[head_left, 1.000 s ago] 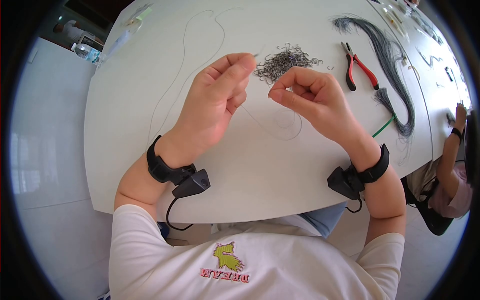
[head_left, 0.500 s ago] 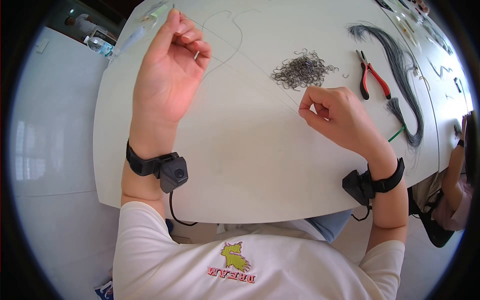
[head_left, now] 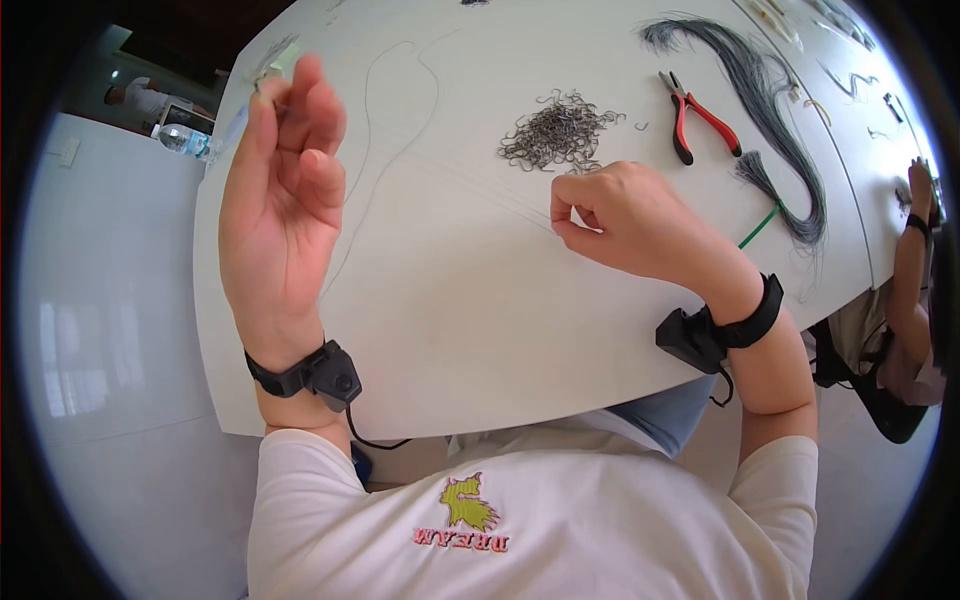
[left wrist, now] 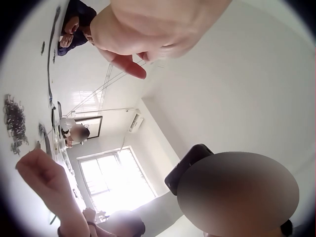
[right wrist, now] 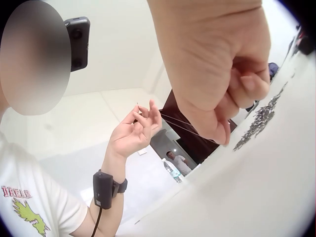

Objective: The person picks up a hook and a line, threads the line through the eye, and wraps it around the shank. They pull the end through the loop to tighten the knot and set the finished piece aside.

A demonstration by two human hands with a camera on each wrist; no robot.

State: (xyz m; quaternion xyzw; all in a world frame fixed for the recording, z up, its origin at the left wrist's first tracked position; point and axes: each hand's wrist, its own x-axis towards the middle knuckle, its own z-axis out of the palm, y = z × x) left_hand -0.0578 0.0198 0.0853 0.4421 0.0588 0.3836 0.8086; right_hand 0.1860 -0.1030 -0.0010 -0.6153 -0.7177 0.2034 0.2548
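Note:
Raised at the left of the head view, my left hand [head_left: 285, 200] pinches a small dark fish hook [head_left: 258, 86] between thumb and forefinger, mostly hidden by the fingertips. Its other fingers are loosely bent. My right hand [head_left: 630, 225] is over the table in front of a hook pile, thumb and forefinger pinching thin fishing line [right wrist: 180, 122]. In both wrist views, strands of that line stretch between the two hands. The pile of dark fish hooks [head_left: 560, 132] lies just beyond the right hand, with one loose hook [head_left: 641, 126] to its right.
Red-handled pliers [head_left: 682, 125] lie right of the pile. Farther right is a long bundle of grey line [head_left: 755, 85] with a green tie [head_left: 760, 226]. Another long loose line [head_left: 385, 165] curves across the table's left side. A bottle [head_left: 183, 140] stands beyond the left edge.
My left hand first swung away to the left from beside the right hand, drawing line between them, then came lower and nearer. The right hand keeps its pinch near the pile.

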